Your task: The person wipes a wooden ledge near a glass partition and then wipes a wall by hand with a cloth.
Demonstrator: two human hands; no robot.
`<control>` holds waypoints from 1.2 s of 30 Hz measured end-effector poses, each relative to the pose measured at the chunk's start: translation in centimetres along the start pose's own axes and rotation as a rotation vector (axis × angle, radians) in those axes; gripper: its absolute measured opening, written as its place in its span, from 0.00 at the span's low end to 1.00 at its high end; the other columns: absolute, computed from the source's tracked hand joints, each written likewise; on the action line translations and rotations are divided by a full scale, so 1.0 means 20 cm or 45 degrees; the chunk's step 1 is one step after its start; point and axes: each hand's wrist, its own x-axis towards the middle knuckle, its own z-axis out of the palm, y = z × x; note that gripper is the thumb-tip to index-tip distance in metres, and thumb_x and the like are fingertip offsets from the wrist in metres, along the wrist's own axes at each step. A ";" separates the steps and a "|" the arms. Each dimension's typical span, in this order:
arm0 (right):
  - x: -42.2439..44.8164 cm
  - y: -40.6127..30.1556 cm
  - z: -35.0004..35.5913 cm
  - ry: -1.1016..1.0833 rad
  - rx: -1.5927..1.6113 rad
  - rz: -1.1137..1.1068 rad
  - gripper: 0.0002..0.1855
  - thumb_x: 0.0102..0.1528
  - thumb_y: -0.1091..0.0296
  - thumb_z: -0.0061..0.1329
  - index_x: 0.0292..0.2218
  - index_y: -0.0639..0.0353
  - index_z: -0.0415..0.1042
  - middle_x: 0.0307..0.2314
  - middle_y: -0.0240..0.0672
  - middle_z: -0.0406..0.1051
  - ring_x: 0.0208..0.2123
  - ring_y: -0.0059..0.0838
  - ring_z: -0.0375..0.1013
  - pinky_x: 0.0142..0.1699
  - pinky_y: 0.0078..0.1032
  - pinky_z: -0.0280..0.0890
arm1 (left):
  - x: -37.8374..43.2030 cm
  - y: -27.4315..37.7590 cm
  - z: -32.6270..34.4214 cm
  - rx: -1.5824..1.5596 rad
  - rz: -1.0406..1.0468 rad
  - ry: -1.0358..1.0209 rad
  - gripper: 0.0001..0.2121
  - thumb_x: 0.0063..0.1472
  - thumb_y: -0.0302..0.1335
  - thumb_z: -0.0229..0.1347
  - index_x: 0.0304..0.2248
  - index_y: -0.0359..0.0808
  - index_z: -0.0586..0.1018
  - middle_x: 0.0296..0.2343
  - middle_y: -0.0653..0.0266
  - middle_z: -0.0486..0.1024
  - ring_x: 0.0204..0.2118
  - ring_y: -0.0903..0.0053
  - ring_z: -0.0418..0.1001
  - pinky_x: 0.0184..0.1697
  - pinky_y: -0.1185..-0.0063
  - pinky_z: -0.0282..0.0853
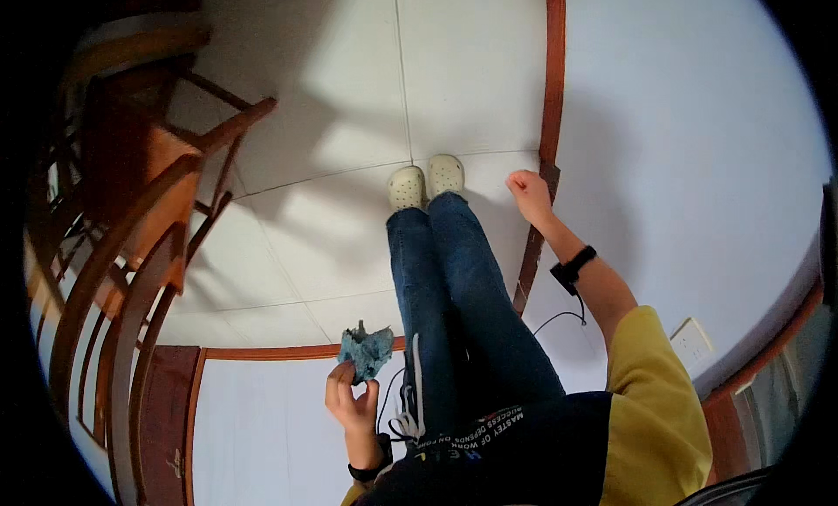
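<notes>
Between the thumb and fingers of my left hand [350, 398] is a crumpled blue-green cloth [366, 352], raised beside my left thigh. My right hand [530, 195] is curled into a loose fist, with nothing seen in it. It is held out forward and to the right, in front of the brown baseboard [535, 264] in this view; I cannot tell whether it touches the wall [681, 152]. Both wrists wear black bands, and a thin cable hangs from the right one [574, 269].
Wooden chairs [163, 172] with curved backs stand on the left. Pale tiles [340, 244] cover the floor under my light clogs [407, 187]. A wall socket [691, 346] is at the right, and a dark red wooden panel [167, 421] is at lower left.
</notes>
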 end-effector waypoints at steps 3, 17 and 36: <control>-0.24 -0.13 -0.18 0.306 -0.046 -0.441 0.04 0.49 0.73 0.52 0.26 0.64 0.72 0.21 0.39 0.70 0.27 0.36 0.68 0.34 0.31 0.62 | -0.01 0.16 -0.17 -0.091 0.022 0.142 0.17 0.42 0.17 0.56 0.36 0.30 0.74 0.32 0.52 0.74 0.35 0.58 0.73 0.39 0.71 0.70; -0.93 -0.96 -1.08 0.495 -0.228 -0.990 0.05 0.53 0.70 0.50 0.27 0.62 0.71 0.24 0.36 0.69 0.32 0.37 0.66 0.41 0.32 0.61 | -0.68 0.53 -0.94 0.124 -0.111 0.306 0.15 0.43 0.20 0.60 0.34 0.37 0.73 0.29 0.59 0.72 0.30 0.62 0.73 0.31 0.70 0.69; -1.59 -2.31 -0.50 0.447 -0.662 -1.724 0.04 0.52 0.70 0.51 0.29 0.61 0.72 0.26 0.37 0.71 0.34 0.38 0.68 0.42 0.34 0.62 | -2.01 -0.15 -1.46 0.094 -0.897 1.152 0.11 0.47 0.23 0.58 0.33 0.34 0.73 0.29 0.60 0.72 0.28 0.62 0.74 0.30 0.71 0.70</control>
